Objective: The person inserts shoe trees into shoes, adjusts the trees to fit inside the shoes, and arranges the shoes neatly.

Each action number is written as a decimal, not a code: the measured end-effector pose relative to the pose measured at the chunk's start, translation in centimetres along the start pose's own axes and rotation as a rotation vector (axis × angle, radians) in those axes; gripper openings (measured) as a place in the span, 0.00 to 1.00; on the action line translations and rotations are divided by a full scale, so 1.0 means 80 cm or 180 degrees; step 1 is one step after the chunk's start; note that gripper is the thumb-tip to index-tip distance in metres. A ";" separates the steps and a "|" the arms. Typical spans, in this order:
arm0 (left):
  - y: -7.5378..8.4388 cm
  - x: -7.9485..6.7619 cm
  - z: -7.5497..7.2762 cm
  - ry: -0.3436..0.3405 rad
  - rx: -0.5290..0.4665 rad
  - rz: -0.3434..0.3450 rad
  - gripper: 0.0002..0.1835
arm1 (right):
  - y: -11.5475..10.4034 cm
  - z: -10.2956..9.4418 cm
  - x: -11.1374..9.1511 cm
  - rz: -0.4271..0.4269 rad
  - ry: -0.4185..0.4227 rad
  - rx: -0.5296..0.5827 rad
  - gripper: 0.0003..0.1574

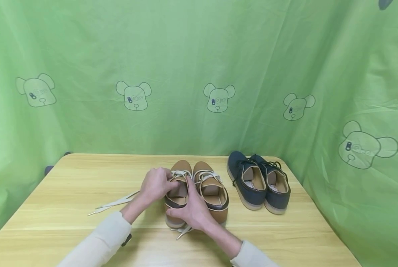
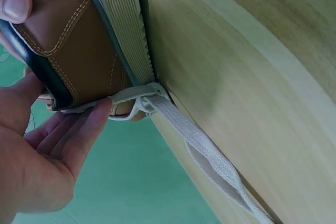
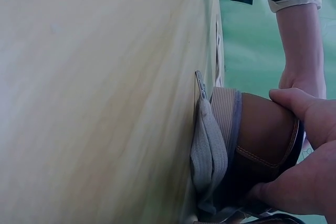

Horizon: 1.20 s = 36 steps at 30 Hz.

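A pair of brown lace-up shoes with pale laces stands near the table's middle, toes away from me. My left hand [image 1: 157, 183] is at the lacing of the left brown shoe [image 1: 181, 165], pinching its lace edge with the thumb over the tongue. My right hand [image 1: 193, 209] grips that shoe's heel end, its thumb on the back [image 3: 265, 124] and its fingers along the inner side. One loose lace [image 2: 205, 150] trails left over the table; another lace end [image 3: 209, 145] lies at the heel. The right brown shoe [image 1: 204, 167] stands close alongside.
A pair of dark blue lace-up shoes [image 1: 252, 200] stands at the right back of the wooden table [image 1: 85, 174]. Green curtains [image 1: 179, 126] with bear-head prints hang behind the table and along both sides.
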<state>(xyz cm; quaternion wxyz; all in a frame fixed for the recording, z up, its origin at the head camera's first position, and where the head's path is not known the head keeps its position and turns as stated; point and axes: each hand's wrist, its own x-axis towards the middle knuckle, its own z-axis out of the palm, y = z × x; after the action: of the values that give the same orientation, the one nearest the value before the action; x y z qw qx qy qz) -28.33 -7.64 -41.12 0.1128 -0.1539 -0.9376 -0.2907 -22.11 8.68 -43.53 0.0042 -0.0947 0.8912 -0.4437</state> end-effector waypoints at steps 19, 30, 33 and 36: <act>0.001 0.004 0.009 0.0111 0.0116 -0.0130 0.23 | -0.005 0.002 0.000 -0.0025 0.0005 0.0101 0.82; 0.001 0.004 0.014 0.0212 0.0158 -0.0128 0.19 | -0.006 0.004 -0.001 0.0039 0.0007 0.0052 0.82; 0.001 0.004 0.015 0.0219 0.0157 -0.0177 0.18 | -0.007 0.005 -0.001 0.0039 0.0010 0.0019 0.81; 0.000 0.006 0.016 0.0236 0.0171 -0.0227 0.17 | -0.008 0.005 0.000 0.0030 0.0028 -0.0021 0.81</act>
<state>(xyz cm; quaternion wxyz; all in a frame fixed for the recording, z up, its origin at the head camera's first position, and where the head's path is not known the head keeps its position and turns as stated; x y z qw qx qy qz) -28.88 -6.77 -41.98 0.1411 -0.1064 -0.9451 -0.2748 -21.96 7.96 -43.28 0.0021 -0.0885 0.8930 -0.4412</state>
